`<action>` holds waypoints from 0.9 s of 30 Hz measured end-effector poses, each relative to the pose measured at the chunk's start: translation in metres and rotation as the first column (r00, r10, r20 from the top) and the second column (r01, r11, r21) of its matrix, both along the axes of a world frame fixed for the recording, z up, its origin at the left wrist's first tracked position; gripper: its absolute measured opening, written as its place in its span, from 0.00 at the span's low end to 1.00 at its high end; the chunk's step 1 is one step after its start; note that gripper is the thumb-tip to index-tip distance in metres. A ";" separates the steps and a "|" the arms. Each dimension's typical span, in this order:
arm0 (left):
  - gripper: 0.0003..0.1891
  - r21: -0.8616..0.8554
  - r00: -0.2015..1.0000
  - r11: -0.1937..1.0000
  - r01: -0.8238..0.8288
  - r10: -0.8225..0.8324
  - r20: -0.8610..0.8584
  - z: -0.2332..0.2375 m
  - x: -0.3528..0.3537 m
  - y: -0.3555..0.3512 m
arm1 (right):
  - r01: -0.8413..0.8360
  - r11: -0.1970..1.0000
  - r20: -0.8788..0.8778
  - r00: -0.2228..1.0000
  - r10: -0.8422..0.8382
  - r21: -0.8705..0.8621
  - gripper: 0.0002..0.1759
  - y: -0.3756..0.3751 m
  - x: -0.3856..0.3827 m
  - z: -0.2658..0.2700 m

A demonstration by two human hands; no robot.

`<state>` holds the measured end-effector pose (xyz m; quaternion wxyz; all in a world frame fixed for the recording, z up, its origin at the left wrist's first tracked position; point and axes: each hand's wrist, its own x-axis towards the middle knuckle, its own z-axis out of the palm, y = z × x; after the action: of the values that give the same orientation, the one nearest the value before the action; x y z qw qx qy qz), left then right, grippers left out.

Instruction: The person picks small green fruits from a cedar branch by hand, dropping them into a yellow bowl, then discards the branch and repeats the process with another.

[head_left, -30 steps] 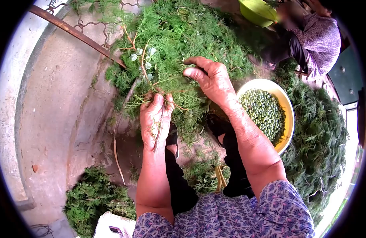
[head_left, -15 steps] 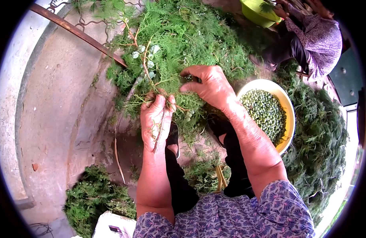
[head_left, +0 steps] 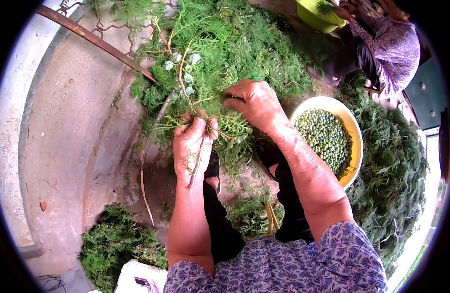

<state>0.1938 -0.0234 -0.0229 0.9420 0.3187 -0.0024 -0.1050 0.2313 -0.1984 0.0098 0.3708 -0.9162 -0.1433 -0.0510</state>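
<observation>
In my left hand (head_left: pixel 190 149), the fingers and thumb are wrapped round a thin brown cedar-like branch (head_left: pixel 181 80). Its cut end lies down over my palm toward the wrist, while pale green-blue cones (head_left: pixel 188 77) cluster along the upper stem. My right hand (head_left: pixel 258 105) is just right of the branch, over the green foliage. Its fingers are curled with thumb and forefinger drawn close; whatever they pinch, if anything, is hidden. Beyond my right wrist stands a yellow basin (head_left: pixel 357 139) holding many small green cones (head_left: pixel 326 139).
A heap of leafy cuttings (head_left: pixel 244 44) covers the ground ahead, with a darker pile (head_left: pixel 393 166) at right and another (head_left: pixel 115 244) lower left. A rusty bar (head_left: pixel 98 41) crosses the upper left. Another person (head_left: pixel 391 49) sits upper right by a lime-green basin (head_left: pixel 317 19).
The thumb and fingers of my right hand have come closer together, and the hand has barely shifted. My left hand keeps its hold on the branch, which has tilted slightly.
</observation>
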 end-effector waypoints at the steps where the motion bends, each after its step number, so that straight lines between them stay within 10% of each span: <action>1: 0.07 0.000 1.000 1.000 -0.001 0.001 -0.001 0.000 0.000 0.001 | -0.001 1.000 -0.001 1.000 0.001 0.000 0.19 0.001 0.000 -0.001; 27: 0.06 0.102 0.998 0.994 -0.030 0.025 0.055 0.005 -0.004 0.004 | 0.011 0.997 0.124 0.992 -0.021 0.079 0.12 0.004 0.003 -0.007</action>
<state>0.1898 -0.0199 -0.0177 0.9253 0.3696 -0.0176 -0.0835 0.2339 -0.1939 0.0027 0.3962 -0.8972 -0.1566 -0.1165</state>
